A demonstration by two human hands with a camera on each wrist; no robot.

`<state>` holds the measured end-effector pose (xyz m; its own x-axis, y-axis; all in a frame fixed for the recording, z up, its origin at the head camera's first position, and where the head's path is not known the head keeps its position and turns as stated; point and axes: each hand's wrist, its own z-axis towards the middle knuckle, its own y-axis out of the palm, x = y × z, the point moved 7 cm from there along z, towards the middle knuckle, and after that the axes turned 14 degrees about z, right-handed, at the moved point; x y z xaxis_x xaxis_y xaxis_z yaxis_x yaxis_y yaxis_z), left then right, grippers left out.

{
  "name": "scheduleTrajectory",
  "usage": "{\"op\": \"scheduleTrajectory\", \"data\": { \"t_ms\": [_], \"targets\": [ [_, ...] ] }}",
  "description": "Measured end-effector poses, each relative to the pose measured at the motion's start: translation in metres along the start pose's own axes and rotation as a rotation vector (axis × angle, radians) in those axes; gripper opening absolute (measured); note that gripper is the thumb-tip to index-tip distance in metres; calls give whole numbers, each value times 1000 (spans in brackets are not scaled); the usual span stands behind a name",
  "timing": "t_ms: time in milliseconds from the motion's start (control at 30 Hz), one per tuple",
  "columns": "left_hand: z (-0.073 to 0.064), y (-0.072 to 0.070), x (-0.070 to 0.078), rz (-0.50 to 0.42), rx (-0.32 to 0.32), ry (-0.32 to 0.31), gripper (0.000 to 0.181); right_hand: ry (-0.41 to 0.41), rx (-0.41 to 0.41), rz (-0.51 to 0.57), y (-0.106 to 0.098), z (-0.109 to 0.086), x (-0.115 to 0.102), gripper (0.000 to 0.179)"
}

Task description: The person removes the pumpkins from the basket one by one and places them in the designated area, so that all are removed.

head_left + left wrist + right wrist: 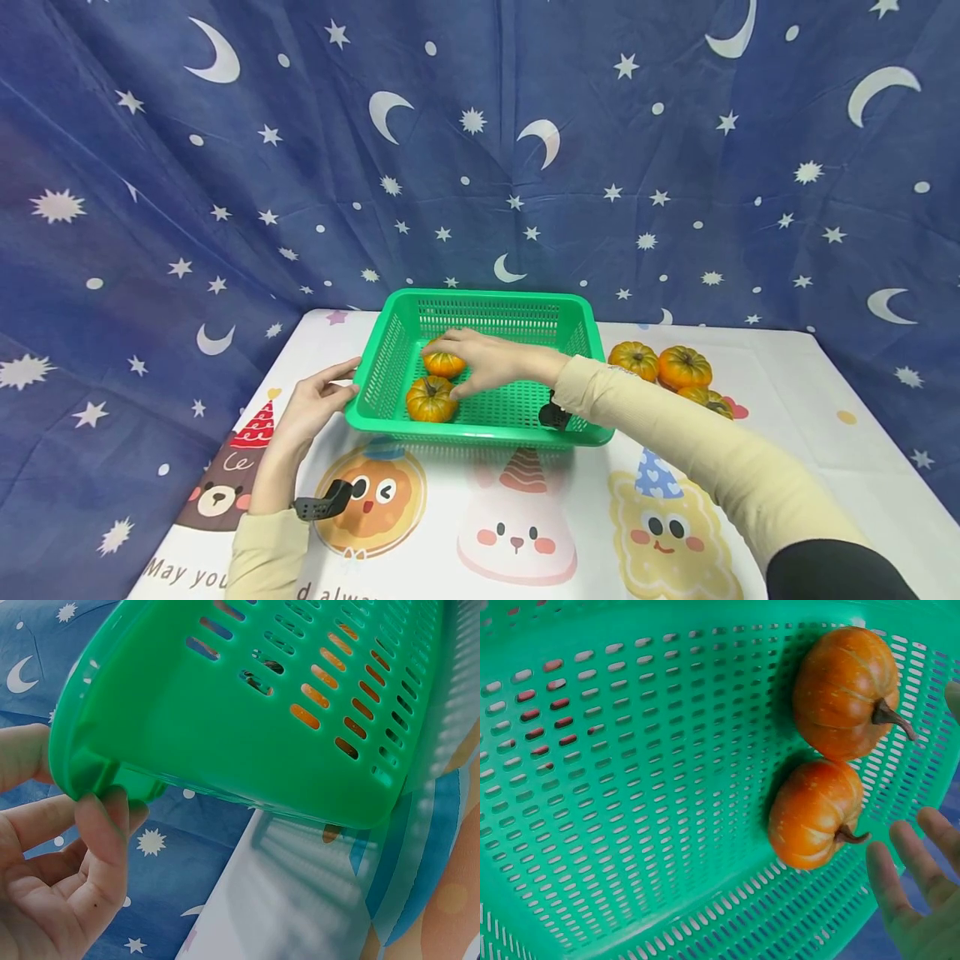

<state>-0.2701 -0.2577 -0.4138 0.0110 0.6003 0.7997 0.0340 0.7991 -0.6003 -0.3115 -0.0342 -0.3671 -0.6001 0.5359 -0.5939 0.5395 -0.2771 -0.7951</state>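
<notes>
A green plastic basket (480, 431) with slotted walls stands on the table. Its left rim is pinched between the thumb and fingers of my left hand (311, 408), which the left wrist view shows close up at the basket's end (90, 862). Inside, toward the left, two small orange pumpkins sit side by side: a nearer pumpkin (431, 402) and a farther pumpkin (442, 365). Over them reaches my right hand (487, 358), its fingers spread. In the right wrist view those fingers (889, 881) are apart from both pumpkins (846, 694).
Several more pumpkins (684, 367) lie together on the table just right of the basket. A white tablecloth (795, 467) with cartoon prints covers the table. Behind it hangs a dark blue curtain (465, 208) with moons and stars.
</notes>
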Motion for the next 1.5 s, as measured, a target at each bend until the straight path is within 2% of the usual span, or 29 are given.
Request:
{"op": "scheduleTrajectory", "data": {
  "t_ms": [433, 800, 1267, 1500],
  "targets": [
    [0, -3, 1, 12, 4, -6, 50, -1, -121, -124, 21, 20, -2, 72],
    [2, -2, 3, 2, 2, 17, 50, -34, -148, -214, 32, 29, 0, 72],
    [1, -1, 2, 16, 7, 7, 50, 7, -190, -266, 46, 36, 8, 76],
    [-1, -1, 2, -8, 2, 4, 50, 17, -217, -275, 54, 38, 9, 79]
  ]
}}
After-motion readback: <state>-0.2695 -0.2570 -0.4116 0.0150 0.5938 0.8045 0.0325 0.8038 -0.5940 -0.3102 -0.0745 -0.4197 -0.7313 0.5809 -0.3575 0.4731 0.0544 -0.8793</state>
